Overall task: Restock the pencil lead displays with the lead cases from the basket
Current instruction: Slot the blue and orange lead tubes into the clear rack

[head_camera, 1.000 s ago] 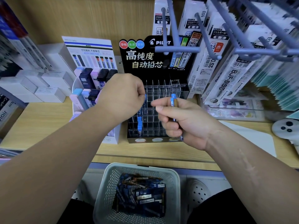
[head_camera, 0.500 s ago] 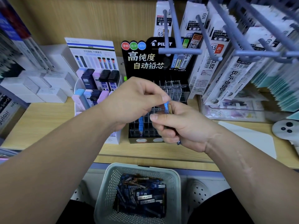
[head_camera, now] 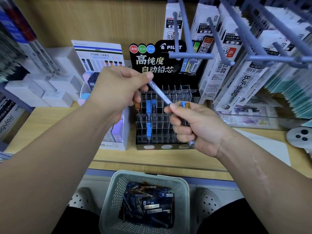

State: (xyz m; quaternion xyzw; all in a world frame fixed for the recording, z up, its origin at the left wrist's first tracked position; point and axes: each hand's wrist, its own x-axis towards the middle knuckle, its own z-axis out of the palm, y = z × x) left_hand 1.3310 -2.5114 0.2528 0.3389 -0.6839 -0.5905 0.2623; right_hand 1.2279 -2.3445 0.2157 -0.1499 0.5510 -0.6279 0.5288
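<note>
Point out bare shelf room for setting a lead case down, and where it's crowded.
Bare: wood strip between Pilot display and shelf edge; wood patch in front of white boxes. Crowded: hanging refill packs, right back.

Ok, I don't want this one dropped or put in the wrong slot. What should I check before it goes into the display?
1. Grip on the single lead case: ok, the left hand pinches its upper end.
2. Case free of the right hand: not ok, its lower end touches the right thumb.
3. Grade printed on the case: cannot tell, the print is blurred.
4. Free slots in the Pilot display: ok, most compartments are empty.
5. Slot labels readable: ok for the back row only, 0.5 HB and 0.7 HB show.
6. Spare cases secure: ok, the right fingers curl round them.
</note>
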